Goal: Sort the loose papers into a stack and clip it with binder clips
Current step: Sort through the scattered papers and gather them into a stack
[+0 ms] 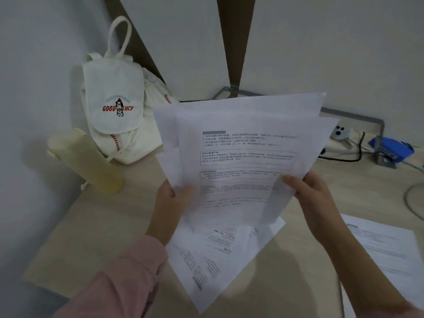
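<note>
Pinches a messy fan of white printed paper sheets (241, 157) mid-frame with left hand (171, 204) and right hand (314, 198), likely to line up the edges.

1. White canvas bag (112, 106) printed "GOOD LUCY", upper left, against the wall.
2. Pale yellow bottle (91, 161), left, just beside the bag.
3. White power strip (341, 134) with black cable (344, 159), right.
4. Blue object (392, 148), far right.
5. Light wooden desk (91, 226).

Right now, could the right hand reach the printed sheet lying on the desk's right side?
Probably, once freed: the right hand pinches the fanned papers, but the printed sheet beside it lies bare.
</note>
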{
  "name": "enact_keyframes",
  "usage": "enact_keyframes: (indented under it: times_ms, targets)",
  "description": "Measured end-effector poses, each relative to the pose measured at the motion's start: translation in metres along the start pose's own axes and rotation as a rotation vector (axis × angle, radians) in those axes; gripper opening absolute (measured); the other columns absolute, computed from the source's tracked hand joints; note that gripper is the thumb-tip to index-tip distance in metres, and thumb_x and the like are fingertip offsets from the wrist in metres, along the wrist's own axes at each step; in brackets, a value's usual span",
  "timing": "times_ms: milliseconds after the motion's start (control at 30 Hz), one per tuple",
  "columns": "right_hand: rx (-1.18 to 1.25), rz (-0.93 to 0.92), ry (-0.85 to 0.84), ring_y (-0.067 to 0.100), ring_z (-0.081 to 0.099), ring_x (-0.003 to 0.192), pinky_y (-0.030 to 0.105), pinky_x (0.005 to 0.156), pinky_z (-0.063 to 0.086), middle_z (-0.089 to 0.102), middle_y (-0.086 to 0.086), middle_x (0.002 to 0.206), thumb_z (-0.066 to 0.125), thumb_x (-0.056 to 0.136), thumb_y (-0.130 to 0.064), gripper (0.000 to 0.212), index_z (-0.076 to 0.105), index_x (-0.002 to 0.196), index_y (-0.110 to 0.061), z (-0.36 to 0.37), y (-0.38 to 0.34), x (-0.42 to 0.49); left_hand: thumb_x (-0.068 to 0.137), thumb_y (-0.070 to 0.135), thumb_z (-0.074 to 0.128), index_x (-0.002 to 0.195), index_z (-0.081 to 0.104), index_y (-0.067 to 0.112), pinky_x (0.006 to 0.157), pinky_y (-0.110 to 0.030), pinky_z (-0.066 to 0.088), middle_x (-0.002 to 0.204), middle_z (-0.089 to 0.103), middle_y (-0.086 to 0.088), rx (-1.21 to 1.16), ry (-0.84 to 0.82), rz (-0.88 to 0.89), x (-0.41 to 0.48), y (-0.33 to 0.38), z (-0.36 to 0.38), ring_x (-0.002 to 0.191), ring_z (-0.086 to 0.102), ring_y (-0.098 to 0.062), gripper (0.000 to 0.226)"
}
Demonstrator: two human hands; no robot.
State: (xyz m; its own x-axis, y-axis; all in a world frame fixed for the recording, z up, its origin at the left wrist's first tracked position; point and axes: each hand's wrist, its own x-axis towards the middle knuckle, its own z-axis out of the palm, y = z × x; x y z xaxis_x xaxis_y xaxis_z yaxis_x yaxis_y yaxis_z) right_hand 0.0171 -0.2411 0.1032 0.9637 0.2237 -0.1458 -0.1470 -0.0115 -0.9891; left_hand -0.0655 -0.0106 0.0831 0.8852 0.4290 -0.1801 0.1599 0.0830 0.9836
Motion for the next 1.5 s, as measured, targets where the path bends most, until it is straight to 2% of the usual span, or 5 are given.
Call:
enact_keyframes:
  times_ms: [300,700,1067,1267,1500]
  targets:
    - [0.018,0.074,0.151,0.017,0.060,0.104,0.028,0.082,0.046,0.068,-0.004,0.103,0.046,0.085,0.004,0.035,0.062,0.106,-0.020,0.002,0.033,-0.014,0.089,-0.002,0.050,0.117,0.057,0.011,0.068,-0.007,0.050,0.103,0.066,0.004,-0.052,-0.009,-0.008,-0.002,-0.014,0.024,0.082,0.064,0.008,0.032]
    - [-0.011,0.088,0.247,0.012,0.055,0.085,0.026,0.074,0.043,0.062,0.000,0.089,0.043,0.086,0.003,0.025,0.061,0.100,-0.006,0.010,0.045,-0.028,0.088,-0.002,0.050,0.118,0.056,0.013,0.073,-0.011,0.050,0.103,0.064,0.003,-0.027,0.004,0.001,-0.008,-0.022,0.029,0.090,0.061,-0.001,0.033]
    - [0.011,0.087,0.266,-0.006,0.060,0.073,0.005,0.062,0.047,0.065,-0.004,0.086,0.043,0.087,0.003,0.027,0.064,0.089,-0.014,0.000,0.049,-0.040,0.088,-0.007,0.046,0.093,0.057,0.015,0.061,-0.008,0.047,0.082,0.060,0.005,-0.020,0.032,-0.030,-0.019,-0.029,0.040,0.076,0.058,-0.006,0.025]
    - [0.021,0.258,0.143,0.003,0.064,0.090,0.018,0.071,0.047,0.068,-0.013,0.102,0.047,0.092,-0.010,0.028,0.063,0.099,-0.032,-0.008,0.068,-0.050,0.089,0.000,0.050,0.106,0.059,0.021,0.063,-0.005,0.049,0.097,0.065,0.012,0.045,-0.006,-0.086,-0.026,-0.041,0.049,0.078,0.063,0.011,0.029]
    - [-0.168,0.318,0.346,0.023,0.059,0.079,0.032,0.066,0.044,0.064,0.008,0.086,0.051,0.090,-0.012,0.009,0.059,0.087,-0.011,-0.082,0.075,-0.068,0.093,0.012,0.050,0.102,0.061,0.016,0.058,-0.003,0.045,0.093,0.066,0.011,0.127,-0.170,-0.135,-0.036,-0.051,0.103,0.074,0.062,0.008,0.015]
